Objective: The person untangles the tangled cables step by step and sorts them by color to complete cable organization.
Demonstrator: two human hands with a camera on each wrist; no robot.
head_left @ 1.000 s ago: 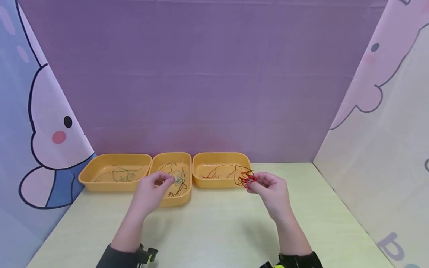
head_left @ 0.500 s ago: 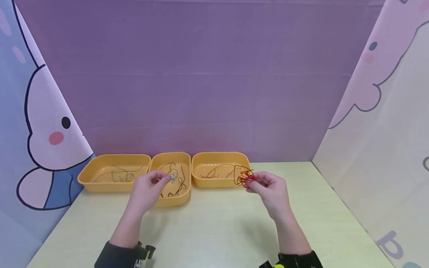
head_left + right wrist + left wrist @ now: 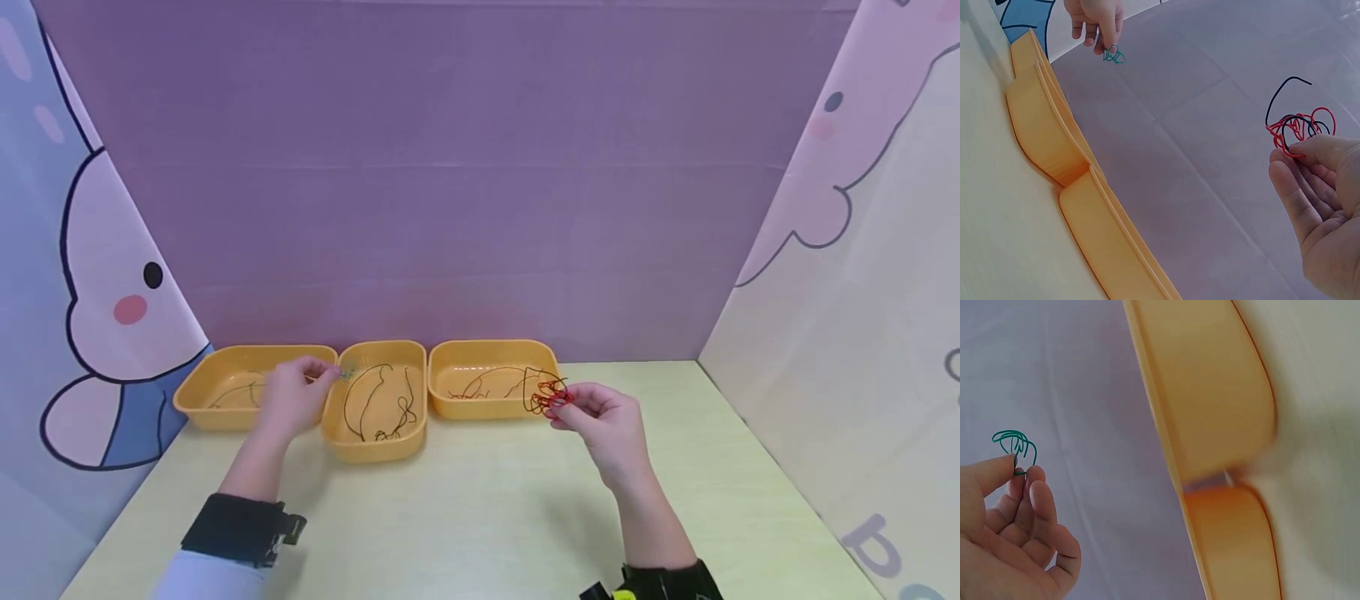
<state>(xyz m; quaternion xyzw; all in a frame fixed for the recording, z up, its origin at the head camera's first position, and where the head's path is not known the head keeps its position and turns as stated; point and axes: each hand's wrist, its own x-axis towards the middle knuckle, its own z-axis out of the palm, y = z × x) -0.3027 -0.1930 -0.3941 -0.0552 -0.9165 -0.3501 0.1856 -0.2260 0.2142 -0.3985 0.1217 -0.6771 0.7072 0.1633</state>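
Note:
My left hand pinches a small tangled green wire between thumb and fingertips, raised over the left yellow tray near its right end. Off to the right, my right hand pinches a tangle of red and black wires; a black end sticks up from it in the right wrist view. This tangle overlaps the right end of the right yellow tray in the head view. Between the two hands, several loose dark wires lie in the middle yellow tray.
Thin red wires lie in the right tray, and pale wires in the left one, partly behind my left hand. The three trays stand side by side at the back of the pale table, against a purple backdrop.
My left hand has moved left with the green wire, from over the middle tray to over the left one. The right hand has stayed in place with its tangle.

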